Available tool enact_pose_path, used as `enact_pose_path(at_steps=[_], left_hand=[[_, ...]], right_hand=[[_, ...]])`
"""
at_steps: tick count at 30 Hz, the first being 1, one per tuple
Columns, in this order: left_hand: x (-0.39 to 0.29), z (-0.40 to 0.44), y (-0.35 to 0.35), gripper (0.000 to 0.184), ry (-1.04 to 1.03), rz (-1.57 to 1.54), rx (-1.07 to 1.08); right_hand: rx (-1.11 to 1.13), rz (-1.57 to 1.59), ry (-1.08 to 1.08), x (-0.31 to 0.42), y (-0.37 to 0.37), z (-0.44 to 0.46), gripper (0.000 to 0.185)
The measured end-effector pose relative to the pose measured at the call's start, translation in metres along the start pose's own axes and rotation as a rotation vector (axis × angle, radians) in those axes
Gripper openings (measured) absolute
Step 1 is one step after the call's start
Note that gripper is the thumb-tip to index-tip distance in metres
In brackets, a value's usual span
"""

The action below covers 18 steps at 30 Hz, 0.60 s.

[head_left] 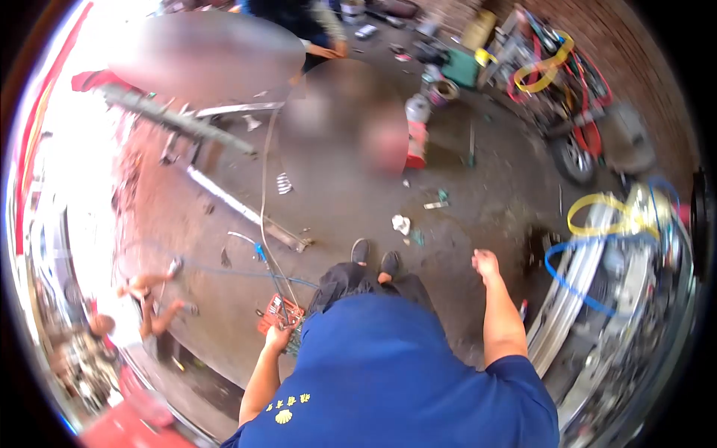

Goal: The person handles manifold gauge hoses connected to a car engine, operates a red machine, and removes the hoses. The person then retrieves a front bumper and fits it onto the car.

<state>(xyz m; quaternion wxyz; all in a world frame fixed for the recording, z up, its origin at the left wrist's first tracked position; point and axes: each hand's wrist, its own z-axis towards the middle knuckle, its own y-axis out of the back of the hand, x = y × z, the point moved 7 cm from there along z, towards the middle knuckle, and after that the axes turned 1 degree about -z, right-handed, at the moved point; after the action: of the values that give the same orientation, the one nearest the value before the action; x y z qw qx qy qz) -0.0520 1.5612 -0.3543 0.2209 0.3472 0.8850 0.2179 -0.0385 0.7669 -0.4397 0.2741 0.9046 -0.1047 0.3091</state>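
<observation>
At the lower left of the head view, my left hand is closed on the edge of an orange-red tool case, which shows small pieces inside. A blue air hose and a thin pale hose pass close beside the case. My right hand is held out over the floor to the right of my feet, its fingers curled; what it holds, if anything, is too small to make out. White crumpled paper lies on the floor between my feet and the blurred area ahead.
Metal bars lie on the left floor. Another person's hands show at the top, and a person crouches at left. Metal profiles with a blue hose stand at right, a wheeled cart behind them.
</observation>
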Motion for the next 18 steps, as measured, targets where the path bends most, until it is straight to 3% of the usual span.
enact_pose_path(at_steps=[1, 4, 6, 8, 10, 11, 12, 13, 14, 16, 18], left_hand=[[-0.019, 0.017, 0.005, 0.051, -0.006, 0.077, 0.019], [-0.082, 0.073, 0.035, 0.054, -0.093, 0.232, 0.120], [-0.103, 0.146, 0.050, 0.058, -0.206, 0.239, 0.135], [-0.182, 0.156, 0.084, 0.064, -0.139, 0.324, 0.086], [-0.227, 0.212, 0.106, 0.069, -0.296, 0.296, -0.068], [-0.252, 0.227, 0.113, 0.070, -0.308, 0.176, -0.073], [-0.284, 0.239, 0.114, 0.072, -0.328, 0.050, -0.081], [-0.331, 0.212, 0.109, 0.074, -0.274, -0.095, 0.041], [-0.366, 0.198, 0.101, 0.074, -0.302, -0.090, 0.041], [-0.416, 0.187, 0.083, 0.070, -0.277, -0.144, 0.115], [-0.453, 0.190, 0.057, 0.067, -0.339, 0.044, 0.128]], right_hand=[[0.080, -0.014, 0.032, -0.014, 0.001, -0.001, 0.024], [-0.017, 0.131, -0.055, 0.001, -0.008, -0.087, 0.028], [-0.011, 0.118, 0.057, 0.001, -0.015, -0.125, 0.029], [-0.041, 0.091, 0.056, -0.023, -0.014, -0.159, 0.029], [-0.075, -0.144, 0.126, -0.041, -0.006, -0.198, 0.031], [-0.131, -0.128, 0.112, -0.092, -0.003, -0.197, 0.032], [-0.175, -0.019, 0.018, -0.105, 0.001, -0.215, 0.031], [-0.221, 0.089, -0.069, -0.116, 0.006, -0.232, 0.032], [-0.163, 0.070, -0.113, -0.149, 0.010, -0.236, 0.033], [-0.251, 0.193, -0.277, -0.200, 0.011, -0.258, 0.037], [-0.249, 0.254, -0.380, -0.240, 0.009, -0.269, 0.034]])
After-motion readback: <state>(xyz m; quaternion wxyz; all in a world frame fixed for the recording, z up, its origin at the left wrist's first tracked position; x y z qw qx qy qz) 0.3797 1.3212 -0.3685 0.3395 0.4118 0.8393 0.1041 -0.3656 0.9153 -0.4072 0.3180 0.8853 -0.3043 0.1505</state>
